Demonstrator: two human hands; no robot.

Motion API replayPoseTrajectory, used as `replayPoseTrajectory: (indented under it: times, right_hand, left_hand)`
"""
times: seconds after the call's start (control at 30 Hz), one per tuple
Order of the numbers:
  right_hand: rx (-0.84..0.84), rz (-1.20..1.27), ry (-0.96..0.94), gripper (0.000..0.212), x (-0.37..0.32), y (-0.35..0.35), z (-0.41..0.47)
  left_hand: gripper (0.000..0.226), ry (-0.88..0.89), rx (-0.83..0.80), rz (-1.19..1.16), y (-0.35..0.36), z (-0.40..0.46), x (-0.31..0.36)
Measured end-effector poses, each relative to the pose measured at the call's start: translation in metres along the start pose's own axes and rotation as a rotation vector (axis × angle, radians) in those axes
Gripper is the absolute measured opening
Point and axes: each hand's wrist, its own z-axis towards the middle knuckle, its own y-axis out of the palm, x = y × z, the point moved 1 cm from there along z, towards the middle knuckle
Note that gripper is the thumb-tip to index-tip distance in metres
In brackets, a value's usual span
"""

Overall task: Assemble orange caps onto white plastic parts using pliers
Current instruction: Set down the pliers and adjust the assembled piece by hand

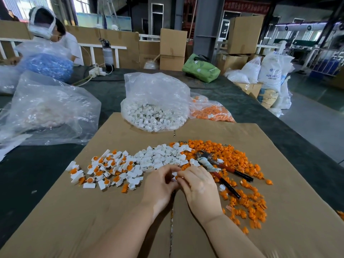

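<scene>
Nearby, pliers (221, 169) atop loose orange caps (247, 175), beside white parts (162, 157).

"ABS RESIN" is printed in blue on the white resin sack (272, 71) at the right. Red banners (245, 5) with characters hang high at the back, too blurred to be read. Faint print on the cardboard sheet (130, 211) cannot be made out.

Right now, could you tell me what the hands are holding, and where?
Left hand and right hand pinch a white part and orange cap between fingertips.
</scene>
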Motion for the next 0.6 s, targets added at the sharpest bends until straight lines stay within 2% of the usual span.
replayPoseTrajectory:
  times: [0.2, 0.47, 0.6]
  right_hand:
    - [0.0, -0.029, -0.003, 0.011, -0.0008, -0.0003, 0.0002]
    - [0.03, -0.096, -0.026, 0.019, -0.0037, 0.0009, -0.0003]
    - [0.02, -0.091, -0.009, 0.017, -0.0035, 0.001, -0.0013]
  left_hand:
    - [0.029, 0.009, 0.021, 0.076, 0.0022, -0.0002, 0.0]
    - [0.029, -0.009, 0.007, 0.066, 0.0032, -0.0013, -0.0009]
    - [0.028, -0.021, 0.006, 0.041, 0.0029, -0.0013, 0.0001]
